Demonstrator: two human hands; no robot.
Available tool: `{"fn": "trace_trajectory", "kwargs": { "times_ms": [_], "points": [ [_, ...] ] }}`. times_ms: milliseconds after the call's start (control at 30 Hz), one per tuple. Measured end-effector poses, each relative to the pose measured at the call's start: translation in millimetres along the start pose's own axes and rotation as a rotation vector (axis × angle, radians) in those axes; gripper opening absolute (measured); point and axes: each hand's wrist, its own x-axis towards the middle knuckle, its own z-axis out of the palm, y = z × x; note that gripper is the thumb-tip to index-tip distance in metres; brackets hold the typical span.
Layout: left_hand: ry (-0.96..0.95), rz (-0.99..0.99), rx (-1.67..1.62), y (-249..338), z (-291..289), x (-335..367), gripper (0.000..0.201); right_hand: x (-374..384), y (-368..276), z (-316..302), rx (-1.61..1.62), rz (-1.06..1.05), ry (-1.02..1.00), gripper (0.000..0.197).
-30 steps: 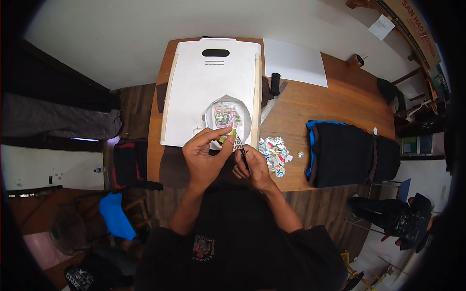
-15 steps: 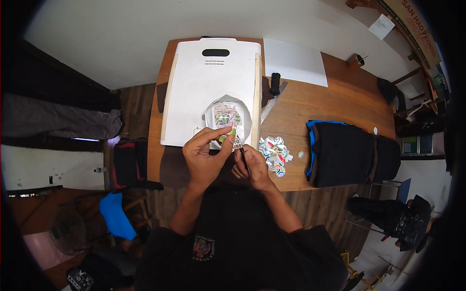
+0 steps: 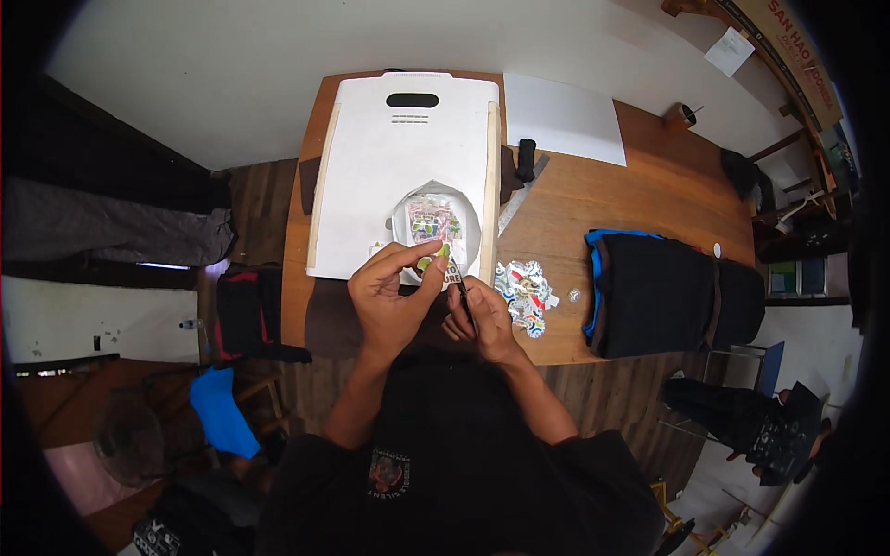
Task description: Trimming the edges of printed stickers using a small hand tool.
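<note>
In front of me my left hand (image 3: 389,292) is closed in a pinch, thumb against forefinger, on a small printed sticker (image 3: 451,272) with green and white on it. My right hand (image 3: 491,324) grips a slim black tool (image 3: 465,295), its narrow tip at the sticker's right edge; its exact kind is too small to tell. Just beyond my fingertips is a round white bowl (image 3: 475,243) holding pink and green printed pieces (image 3: 426,218). It sits at the near part of a white board (image 3: 399,157) with a black hand slot; whether on it or set into it, I cannot tell.
Colourful cut-out stickers (image 3: 525,296) lie on the wooden table (image 3: 565,213) at right, near a metal ruler (image 3: 521,199) and a black roll-shaped object (image 3: 527,159). Folded dark cloth (image 3: 654,292) is stacked farther right. A white sheet (image 3: 565,116) lies at the back.
Both hands stay almost where they were, with the sticker and black tool shifting only slightly. At the far right, another person has moved a little.
</note>
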Motion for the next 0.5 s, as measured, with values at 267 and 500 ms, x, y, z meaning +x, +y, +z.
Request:
{"fn": "trace_trajectory", "kwargs": {
  "times_ms": [267,500],
  "points": [
    [0.075,-0.043,0.018,1.6,0.0,0.3,0.028,-0.3,2.4,-0.5,-0.026,0.055,0.045,0.035],
    [-0.006,0.001,0.007,1.2,0.1,0.9,0.028,-0.2,4.4,-0.9,0.037,-0.003,0.010,0.035]
  ]
}}
